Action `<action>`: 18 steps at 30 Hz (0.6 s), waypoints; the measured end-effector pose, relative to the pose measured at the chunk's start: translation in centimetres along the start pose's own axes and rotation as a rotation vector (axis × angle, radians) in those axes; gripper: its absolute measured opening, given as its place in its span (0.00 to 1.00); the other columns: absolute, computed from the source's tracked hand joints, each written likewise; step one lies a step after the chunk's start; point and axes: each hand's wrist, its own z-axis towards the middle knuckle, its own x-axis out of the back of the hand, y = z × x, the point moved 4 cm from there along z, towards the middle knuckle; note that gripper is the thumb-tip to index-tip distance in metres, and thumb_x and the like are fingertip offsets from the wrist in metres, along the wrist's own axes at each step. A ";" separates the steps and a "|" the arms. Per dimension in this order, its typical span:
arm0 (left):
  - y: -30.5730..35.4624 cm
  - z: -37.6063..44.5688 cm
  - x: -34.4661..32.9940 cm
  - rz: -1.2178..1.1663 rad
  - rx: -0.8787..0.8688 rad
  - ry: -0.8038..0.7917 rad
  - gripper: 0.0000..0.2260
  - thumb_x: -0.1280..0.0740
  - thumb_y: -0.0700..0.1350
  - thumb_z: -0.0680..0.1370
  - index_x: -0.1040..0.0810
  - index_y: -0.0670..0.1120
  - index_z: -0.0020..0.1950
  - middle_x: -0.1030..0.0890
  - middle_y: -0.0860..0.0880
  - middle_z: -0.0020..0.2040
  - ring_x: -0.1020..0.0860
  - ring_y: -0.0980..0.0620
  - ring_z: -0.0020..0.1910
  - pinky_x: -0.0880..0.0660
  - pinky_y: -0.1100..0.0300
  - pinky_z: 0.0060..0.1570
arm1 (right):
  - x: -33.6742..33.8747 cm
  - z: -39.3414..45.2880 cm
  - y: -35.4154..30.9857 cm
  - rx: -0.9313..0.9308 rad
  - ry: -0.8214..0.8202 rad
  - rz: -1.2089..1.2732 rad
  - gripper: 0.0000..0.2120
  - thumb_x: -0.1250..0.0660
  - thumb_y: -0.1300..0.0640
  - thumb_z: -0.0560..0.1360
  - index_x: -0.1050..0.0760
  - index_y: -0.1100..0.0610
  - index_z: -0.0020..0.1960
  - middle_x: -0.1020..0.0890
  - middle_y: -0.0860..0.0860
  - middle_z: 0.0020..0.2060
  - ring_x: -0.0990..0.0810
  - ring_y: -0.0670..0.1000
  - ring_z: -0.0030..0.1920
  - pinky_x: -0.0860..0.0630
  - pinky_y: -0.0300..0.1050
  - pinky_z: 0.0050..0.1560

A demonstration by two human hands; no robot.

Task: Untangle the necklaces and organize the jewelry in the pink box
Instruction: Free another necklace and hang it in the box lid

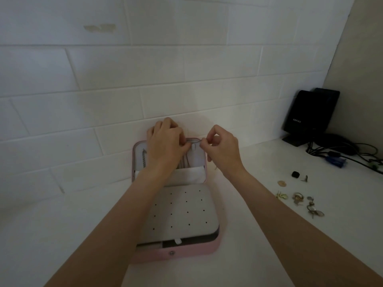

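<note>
A: The pink box [175,252] stands open against the wall; left hand [165,141] pinches the necklace [198,141] at the lid's hook [193,146].

B: Right hand [222,146] pinches its other end. Thin, limp, likely snag-prone; hold near the clasp.

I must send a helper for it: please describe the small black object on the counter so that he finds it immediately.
Start at the black speaker in the right corner. On the white counter before it lies loose jewelry. The small black object lies at its far edge: the only dark, squarish piece.
</note>
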 end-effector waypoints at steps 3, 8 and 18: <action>-0.1 0.3 0.2 -0.044 -0.080 0.010 0.10 0.26 0.45 0.68 0.24 0.43 0.42 0.25 0.45 0.46 0.26 0.44 0.48 0.41 0.57 0.51 | 0.2 0.0 -0.2 -0.009 -0.001 0.024 0.13 0.33 0.66 0.71 0.35 0.57 0.33 0.22 0.61 0.28 0.30 0.46 0.18 0.32 0.39 0.25; 0.5 0.2 0.2 -0.074 -0.160 -0.137 0.11 0.31 0.45 0.74 0.26 0.48 0.55 0.19 0.52 0.52 0.23 0.50 0.53 0.46 0.60 0.60 | 0.7 -0.1 -0.7 -0.023 -0.009 0.036 0.12 0.33 0.66 0.71 0.34 0.58 0.34 0.23 0.58 0.28 0.31 0.47 0.19 0.33 0.38 0.24; 1.5 0.3 0.7 -0.210 -0.180 -0.274 0.11 0.31 0.41 0.74 0.23 0.44 0.55 0.19 0.47 0.52 0.24 0.47 0.53 0.35 0.56 0.57 | 3.1 -1.2 -1.4 0.026 0.003 -0.086 0.14 0.31 0.63 0.69 0.33 0.53 0.31 0.23 0.49 0.30 0.32 0.45 0.24 0.32 0.40 0.32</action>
